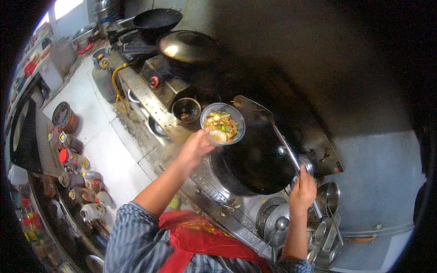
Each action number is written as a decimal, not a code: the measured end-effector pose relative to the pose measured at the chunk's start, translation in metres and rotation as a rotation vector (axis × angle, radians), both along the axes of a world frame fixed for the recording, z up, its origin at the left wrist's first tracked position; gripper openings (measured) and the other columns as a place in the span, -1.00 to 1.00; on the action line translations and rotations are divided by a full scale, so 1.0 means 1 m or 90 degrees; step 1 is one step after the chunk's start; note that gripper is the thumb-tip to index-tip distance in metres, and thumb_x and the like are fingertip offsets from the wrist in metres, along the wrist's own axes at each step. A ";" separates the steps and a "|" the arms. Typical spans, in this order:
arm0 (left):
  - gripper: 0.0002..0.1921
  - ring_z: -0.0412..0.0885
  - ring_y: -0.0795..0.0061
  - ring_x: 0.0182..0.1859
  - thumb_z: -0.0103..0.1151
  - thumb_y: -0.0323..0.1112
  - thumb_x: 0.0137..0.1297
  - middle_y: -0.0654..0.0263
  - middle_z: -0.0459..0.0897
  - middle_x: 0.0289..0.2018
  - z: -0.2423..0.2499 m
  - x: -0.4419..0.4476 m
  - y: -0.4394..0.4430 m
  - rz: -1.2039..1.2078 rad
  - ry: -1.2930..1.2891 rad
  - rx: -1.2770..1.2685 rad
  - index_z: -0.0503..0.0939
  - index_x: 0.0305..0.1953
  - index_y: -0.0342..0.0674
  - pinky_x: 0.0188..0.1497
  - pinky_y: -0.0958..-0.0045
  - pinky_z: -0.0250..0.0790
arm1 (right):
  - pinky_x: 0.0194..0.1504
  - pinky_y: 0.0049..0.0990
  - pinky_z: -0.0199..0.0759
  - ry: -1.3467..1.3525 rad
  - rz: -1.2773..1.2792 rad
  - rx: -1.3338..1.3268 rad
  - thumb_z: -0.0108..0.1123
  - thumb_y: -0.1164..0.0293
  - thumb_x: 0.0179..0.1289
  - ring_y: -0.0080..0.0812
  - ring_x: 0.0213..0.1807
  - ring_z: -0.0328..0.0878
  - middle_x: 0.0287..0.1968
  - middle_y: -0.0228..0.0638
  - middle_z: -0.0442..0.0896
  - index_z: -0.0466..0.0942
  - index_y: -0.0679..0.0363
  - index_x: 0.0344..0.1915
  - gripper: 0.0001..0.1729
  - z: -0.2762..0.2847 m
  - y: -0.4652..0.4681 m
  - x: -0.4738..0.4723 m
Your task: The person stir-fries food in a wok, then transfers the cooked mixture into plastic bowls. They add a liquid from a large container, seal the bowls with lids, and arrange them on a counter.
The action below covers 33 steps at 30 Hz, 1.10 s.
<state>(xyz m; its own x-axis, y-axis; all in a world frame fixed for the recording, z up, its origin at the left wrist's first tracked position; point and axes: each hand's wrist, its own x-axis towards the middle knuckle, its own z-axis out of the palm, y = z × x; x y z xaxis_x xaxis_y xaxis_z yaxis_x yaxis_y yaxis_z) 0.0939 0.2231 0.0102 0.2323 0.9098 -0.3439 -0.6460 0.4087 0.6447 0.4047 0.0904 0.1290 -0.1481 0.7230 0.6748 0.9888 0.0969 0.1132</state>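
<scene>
My left hand (pixel 196 147) grips the near rim of a clear plastic bowl (pixel 241 120), which holds cooked food (pixel 222 126) with egg-like yellow pieces and green bits. The bowl is held over the far-left edge of a large black wok (pixel 254 163). My right hand (pixel 305 191) is closed around the handle of a long metal wok spatula (pixel 287 146). The spatula's blade (pixel 248 104) is raised just right of the bowl, beyond the wok, with some food at its tip. A small dark pot (pixel 186 110) with brown residue stands left of the bowl.
A lidded wok (pixel 189 47) and another black wok (pixel 157 18) are farther back. A gas cylinder (pixel 104 76) with a yellow hose (pixel 114 80) stands at left. Jars and bottles (pixel 72 158) line the left. Strainers (pixel 278 221) and metal ladles hang or lie at lower right.
</scene>
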 end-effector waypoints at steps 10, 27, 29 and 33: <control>-0.47 0.53 0.41 -0.04 0.20 0.04 0.10 0.27 0.59 -0.10 0.008 0.090 0.011 -0.026 -0.007 0.015 0.42 0.02 -0.14 0.02 0.33 0.35 | -0.32 -0.26 0.32 0.022 -0.089 0.032 0.12 0.63 -0.02 -0.20 -0.35 0.47 -0.34 -0.27 0.55 0.53 0.10 0.06 -0.46 -0.018 -0.037 0.045; -0.47 0.53 0.36 -0.03 0.14 0.02 0.15 0.28 0.58 -0.08 0.007 0.112 -0.001 -0.029 0.021 0.025 0.39 0.06 -0.18 0.04 0.30 0.33 | -0.26 -0.23 0.33 0.085 -0.141 -0.017 0.20 0.62 -0.01 -0.17 -0.30 0.45 -0.37 -0.28 0.52 0.54 0.10 0.06 -0.46 -0.032 -0.062 0.063; -0.48 0.53 0.36 -0.03 0.14 0.01 0.15 0.29 0.59 -0.08 0.006 0.110 -0.003 -0.027 0.013 0.016 0.40 0.05 -0.17 0.03 0.29 0.34 | -0.27 -0.24 0.34 0.112 -0.136 -0.034 0.21 0.62 0.01 -0.16 -0.31 0.46 -0.37 -0.25 0.52 0.54 0.11 0.07 -0.47 -0.032 -0.063 0.061; -0.50 0.53 0.36 -0.03 0.14 -0.02 0.16 0.26 0.58 -0.08 0.006 0.104 -0.005 -0.013 -0.001 -0.005 0.39 0.05 -0.17 0.03 0.28 0.35 | -0.30 -0.35 0.38 0.293 -0.133 -0.115 0.23 0.59 0.08 -0.27 -0.34 0.49 -0.34 -0.26 0.55 0.50 0.15 0.11 -0.48 -0.035 -0.064 0.056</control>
<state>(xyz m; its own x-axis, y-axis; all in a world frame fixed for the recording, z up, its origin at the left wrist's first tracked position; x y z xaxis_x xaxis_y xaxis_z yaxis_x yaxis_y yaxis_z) 0.1979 0.2177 0.0160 0.2510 0.9023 -0.3505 -0.6384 0.4265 0.6408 0.4611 0.0263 0.0937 0.2932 0.8162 0.4978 0.9326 -0.1295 -0.3369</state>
